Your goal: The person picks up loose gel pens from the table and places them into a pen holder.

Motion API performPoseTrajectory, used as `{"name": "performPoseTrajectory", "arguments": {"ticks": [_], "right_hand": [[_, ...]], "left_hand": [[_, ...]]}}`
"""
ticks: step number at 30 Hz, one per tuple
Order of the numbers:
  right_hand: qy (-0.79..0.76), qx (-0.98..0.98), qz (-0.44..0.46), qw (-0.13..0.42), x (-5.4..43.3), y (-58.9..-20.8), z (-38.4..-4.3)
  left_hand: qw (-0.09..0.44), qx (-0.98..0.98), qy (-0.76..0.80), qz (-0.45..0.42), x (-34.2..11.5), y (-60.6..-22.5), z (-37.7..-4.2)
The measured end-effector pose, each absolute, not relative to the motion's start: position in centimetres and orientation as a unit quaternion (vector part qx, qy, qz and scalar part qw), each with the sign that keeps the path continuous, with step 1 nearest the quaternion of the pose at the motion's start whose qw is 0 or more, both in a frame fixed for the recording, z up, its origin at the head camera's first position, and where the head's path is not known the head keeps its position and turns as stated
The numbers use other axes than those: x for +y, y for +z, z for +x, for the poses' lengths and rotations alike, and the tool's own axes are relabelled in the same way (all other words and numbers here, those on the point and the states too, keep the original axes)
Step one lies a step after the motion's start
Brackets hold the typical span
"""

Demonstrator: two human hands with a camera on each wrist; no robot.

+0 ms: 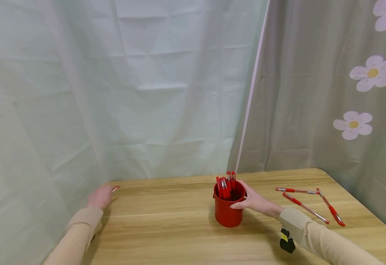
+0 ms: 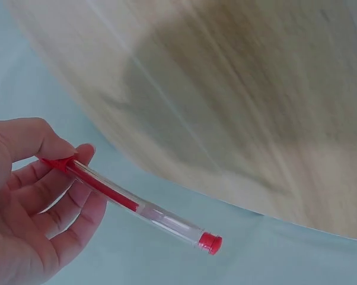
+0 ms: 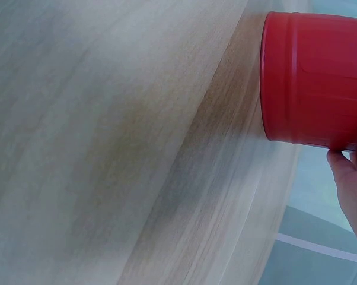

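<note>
At the table's far left corner my left hand (image 1: pixel 100 197) pinches a red pen (image 2: pixel 166 219) between thumb and fingers. In the left wrist view the pen's clear barrel and red end stick out past the fingertips. My right hand (image 1: pixel 254 202) grips the right side of a small red bucket (image 1: pixel 227 215), its thumb across the front near the rim. Several red pens (image 1: pixel 224 189) stand in the bucket, leaning to its left and back. The right wrist view shows the bucket's smooth side and part of the hand (image 3: pixel 353 190) at it.
Right of the bucket, three pens lie on the wooden table (image 1: pixel 159 221): one crosswise (image 1: pixel 297 190), one slanted (image 1: pixel 305 208) and one near the right edge (image 1: pixel 332 208). Pale curtains (image 1: pixel 166 92) hang behind the table and along its left side.
</note>
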State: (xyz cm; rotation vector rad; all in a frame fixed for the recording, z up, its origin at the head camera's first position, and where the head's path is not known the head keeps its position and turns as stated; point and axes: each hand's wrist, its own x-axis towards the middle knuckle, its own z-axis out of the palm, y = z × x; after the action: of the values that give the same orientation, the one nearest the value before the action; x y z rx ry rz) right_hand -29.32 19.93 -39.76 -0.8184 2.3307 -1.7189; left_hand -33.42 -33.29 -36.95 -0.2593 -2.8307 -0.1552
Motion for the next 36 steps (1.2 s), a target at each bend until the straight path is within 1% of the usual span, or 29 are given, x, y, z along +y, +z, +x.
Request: {"name": "performPoseTrajectory", "arguments": {"ticks": [7, 15, 25, 36], "right_hand": [[-0.568, 0.775, -0.269, 0.066, 20.1, -39.8, -29.3], [-0.569, 0.775, -0.265, 0.071, 20.1, -39.5, -29.1], [-0.567, 0.778, -0.261, 0.069, 20.0, -39.7, -29.3], [-0.578, 0.770, -0.259, 0.073, 19.9, -39.5, -29.0]], "left_hand": [[0.157, -0.976, -0.095, -0.117, -31.8, -35.5, -33.4], [0.131, -0.970, -0.178, -0.100, -29.6, -34.1, -34.1], [0.133, -0.955, -0.234, -0.120, -26.9, -33.0, -33.6], [0.150, -0.932, -0.291, -0.153, -23.7, -31.2, -32.6]]}}
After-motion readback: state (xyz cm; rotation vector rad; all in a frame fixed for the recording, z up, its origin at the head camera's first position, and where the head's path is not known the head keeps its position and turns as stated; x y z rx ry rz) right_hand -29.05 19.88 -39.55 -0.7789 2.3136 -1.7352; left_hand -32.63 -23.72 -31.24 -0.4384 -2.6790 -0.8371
